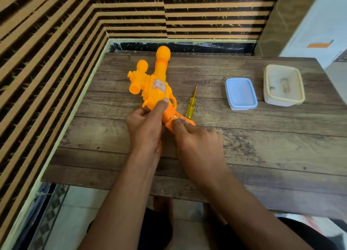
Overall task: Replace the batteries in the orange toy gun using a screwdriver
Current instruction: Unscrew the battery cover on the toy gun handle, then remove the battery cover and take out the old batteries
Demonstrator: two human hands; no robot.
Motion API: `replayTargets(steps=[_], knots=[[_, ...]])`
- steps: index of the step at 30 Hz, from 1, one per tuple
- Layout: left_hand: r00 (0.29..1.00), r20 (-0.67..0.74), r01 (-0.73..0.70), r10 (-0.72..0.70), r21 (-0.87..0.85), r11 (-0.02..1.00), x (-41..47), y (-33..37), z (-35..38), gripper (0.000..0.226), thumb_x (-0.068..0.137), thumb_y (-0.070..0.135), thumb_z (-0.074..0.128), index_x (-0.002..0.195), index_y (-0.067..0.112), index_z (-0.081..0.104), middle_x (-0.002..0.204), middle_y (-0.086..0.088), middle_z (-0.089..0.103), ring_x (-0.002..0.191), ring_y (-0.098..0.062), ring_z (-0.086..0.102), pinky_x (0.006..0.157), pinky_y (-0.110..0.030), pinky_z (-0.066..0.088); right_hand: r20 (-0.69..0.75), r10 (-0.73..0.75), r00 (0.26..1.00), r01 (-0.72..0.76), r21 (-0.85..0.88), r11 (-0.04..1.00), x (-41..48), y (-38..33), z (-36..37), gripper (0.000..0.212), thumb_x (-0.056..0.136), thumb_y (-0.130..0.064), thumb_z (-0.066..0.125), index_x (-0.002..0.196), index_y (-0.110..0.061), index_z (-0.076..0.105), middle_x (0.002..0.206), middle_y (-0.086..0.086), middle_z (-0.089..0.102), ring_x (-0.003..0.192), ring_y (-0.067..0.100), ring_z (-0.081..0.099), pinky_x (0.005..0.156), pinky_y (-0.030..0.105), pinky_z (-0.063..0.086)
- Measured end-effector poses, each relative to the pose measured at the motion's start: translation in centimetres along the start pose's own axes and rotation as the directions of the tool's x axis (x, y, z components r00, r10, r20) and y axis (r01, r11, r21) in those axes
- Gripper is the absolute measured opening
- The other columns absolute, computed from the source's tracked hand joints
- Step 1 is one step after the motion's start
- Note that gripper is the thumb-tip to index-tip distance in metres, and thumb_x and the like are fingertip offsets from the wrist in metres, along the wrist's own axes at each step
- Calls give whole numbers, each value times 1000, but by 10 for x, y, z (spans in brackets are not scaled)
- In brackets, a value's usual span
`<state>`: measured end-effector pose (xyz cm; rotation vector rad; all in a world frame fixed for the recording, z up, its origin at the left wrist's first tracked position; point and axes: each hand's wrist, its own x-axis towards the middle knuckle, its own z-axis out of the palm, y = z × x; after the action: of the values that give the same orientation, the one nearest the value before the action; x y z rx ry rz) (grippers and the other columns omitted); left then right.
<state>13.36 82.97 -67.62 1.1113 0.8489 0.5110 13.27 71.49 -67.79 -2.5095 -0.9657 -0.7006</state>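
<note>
The orange toy gun [154,84] lies on the wooden table [262,146] near its left edge, with the barrel pointing away from the person and the handle [170,116] angled back toward them. The left hand [144,126] grips the gun where body meets handle, fingers curled under it and the thumb pressed flat on top by the trigger guard. The right hand [197,142] pinches the butt end of the handle between thumb and curled fingers. A small metallic glint shows in the handle between the two hands, possibly a battery or contact. The yellow-handled screwdriver [191,107] lies on the table just right of the handle, tip pointing away. Further right sit a blue lid [241,94] and a cream plastic container [283,85]
</note>
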Motion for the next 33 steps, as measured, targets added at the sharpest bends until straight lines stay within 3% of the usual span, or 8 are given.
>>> replayTargets(steps=[5,8,11,14,17,21,25,33], knots=[[1000,-15,23,-22,10,1000,-2,4,1,32,88,14,79,62,16,61,46,8,55,38,-6,49,45,-20,43,-77,-21,997,26,62,998,-9,-4,-7,17,85,-4,59,73,-14,66,62,0,61,46,24,57,49,25,21],[998,-20,63,-64,-51,997,-1,7,2,14,89,16,78,78,10,71,67,-4,71,53,-12,66,50,-24,53,-86,-3,996,18,172,985,-18,-3,-9,13,85,-3,73,78,-13,70,65,1,61,50,25,59,43,26,36],[999,-4,52,-53,-121,991,1,8,2,11,91,6,74,82,9,71,73,-3,75,63,-14,71,56,-29,59,-41,125,991,-106,318,942,-15,15,-8,7,85,-7,72,91,-10,72,75,7,68,56,38,64,44,41,52],[999,10,51,-50,-121,991,1,7,0,13,91,5,73,82,13,70,76,-2,78,72,-15,76,62,-34,63,1,260,966,-244,354,903,-7,50,-11,11,91,-17,70,100,-14,75,81,9,75,68,37,72,57,46,57],[997,21,79,-77,-126,989,4,6,-1,10,92,7,74,85,14,71,85,-4,79,78,-15,78,61,-33,62,83,349,933,-358,300,884,-2,83,-16,11,89,-17,75,99,-19,79,82,7,78,73,35,73,66,47,59],[996,22,90,-87,-121,989,5,4,2,9,92,7,74,87,14,71,87,-5,79,79,-15,78,60,-33,62,320,344,882,-422,214,881,-2,101,-8,10,85,-15,77,94,-20,81,86,11,77,81,38,71,73,48,60],[996,27,90,-88,-120,989,5,2,2,9,92,8,74,88,15,71,84,0,80,79,-13,78,60,-33,62,309,389,868,-455,180,872,0,106,-2,13,83,-9,72,93,-14,78,90,16,76,88,44,70,78,50,60],[996,36,88,-85,-111,990,6,0,0,9,92,9,75,88,16,71,87,-1,80,82,-15,78,64,-35,63,403,381,832,-439,60,896,1,108,7,12,79,-16,78,83,-12,68,78,13,66,77,41,65,65,44,59]])
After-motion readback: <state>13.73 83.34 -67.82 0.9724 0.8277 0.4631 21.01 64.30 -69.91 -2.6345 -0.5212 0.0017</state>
